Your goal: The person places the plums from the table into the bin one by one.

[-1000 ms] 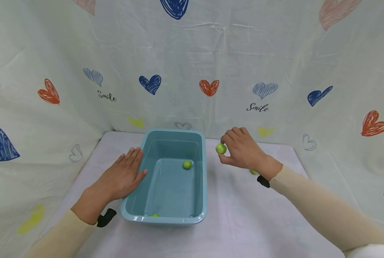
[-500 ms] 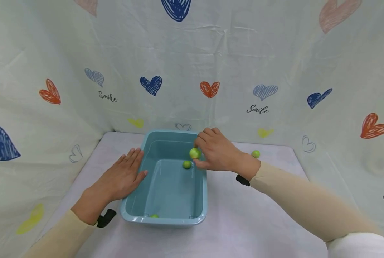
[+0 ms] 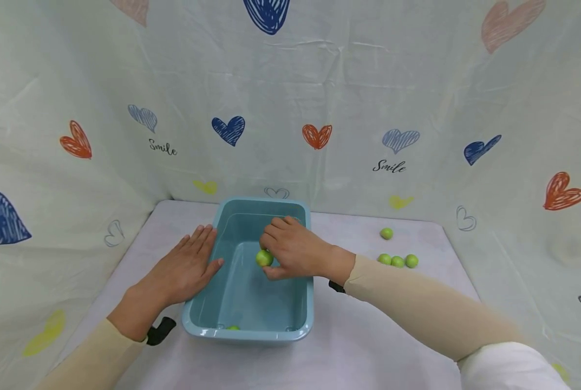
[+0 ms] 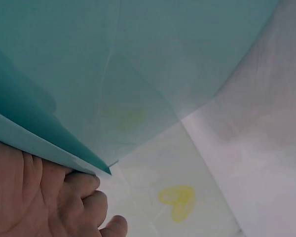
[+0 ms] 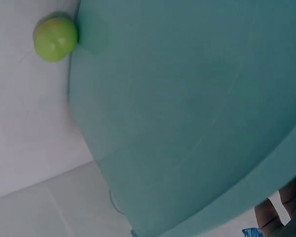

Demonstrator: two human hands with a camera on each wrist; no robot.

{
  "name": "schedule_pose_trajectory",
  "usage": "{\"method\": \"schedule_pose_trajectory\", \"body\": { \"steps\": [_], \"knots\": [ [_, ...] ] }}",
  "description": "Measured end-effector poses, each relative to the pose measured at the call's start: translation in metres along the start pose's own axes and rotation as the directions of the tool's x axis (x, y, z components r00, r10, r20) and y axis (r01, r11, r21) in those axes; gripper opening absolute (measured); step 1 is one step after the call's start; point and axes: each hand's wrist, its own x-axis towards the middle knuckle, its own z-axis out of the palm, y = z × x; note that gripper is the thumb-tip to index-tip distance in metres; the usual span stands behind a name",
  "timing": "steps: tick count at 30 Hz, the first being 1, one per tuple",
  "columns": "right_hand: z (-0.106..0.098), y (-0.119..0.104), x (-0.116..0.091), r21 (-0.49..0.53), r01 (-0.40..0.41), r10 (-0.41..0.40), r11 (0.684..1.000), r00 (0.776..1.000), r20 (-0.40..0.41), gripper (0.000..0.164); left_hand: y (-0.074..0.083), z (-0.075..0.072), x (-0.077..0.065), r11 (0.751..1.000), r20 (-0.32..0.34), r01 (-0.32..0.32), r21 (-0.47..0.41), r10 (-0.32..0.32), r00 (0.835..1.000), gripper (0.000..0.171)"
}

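My right hand (image 3: 295,252) pinches a green lime (image 3: 264,258) between thumb and fingers above the inside of a blue plastic basin (image 3: 248,336). Straight-fingered, my left hand (image 3: 185,268) rests on the basin's left rim; the left wrist view shows its palm (image 4: 34,197) under that rim. Another lime (image 3: 233,327) lies at the basin's near end, mostly behind the wall. In the right wrist view a lime (image 5: 55,38) sits on the table close beside the basin's outer wall (image 5: 172,108), with a few fingertips (image 5: 267,216) visible past the rim.
Right of the basin, several limes (image 3: 397,262) lie on the white table (image 3: 368,336), one lime (image 3: 386,233) farther back. A white sheet (image 3: 348,81) printed with hearts hangs behind and at both sides.
My right hand has carried its lime leftward from over the table to over the basin's middle, now covering a lime seen inside earlier. Limes behind the right arm came into view. The left hand stayed still.
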Motion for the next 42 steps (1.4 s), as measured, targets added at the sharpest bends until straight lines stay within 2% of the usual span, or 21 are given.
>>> {"method": "schedule_pose_trajectory", "body": {
  "steps": [14,42],
  "knots": [
    [0.021,-0.012,0.007,-0.004,-0.007,0.007,1.0,0.995,0.096,0.031,0.0,0.001,0.0,1.0,-0.006,0.004,0.008,-0.004,1.0,0.074],
    [0.028,-0.014,0.005,0.015,-0.047,0.045,0.999,0.993,0.113,0.031,0.0,0.001,-0.001,1.0,-0.013,0.001,0.015,-0.001,1.0,0.074]
  ]
}}
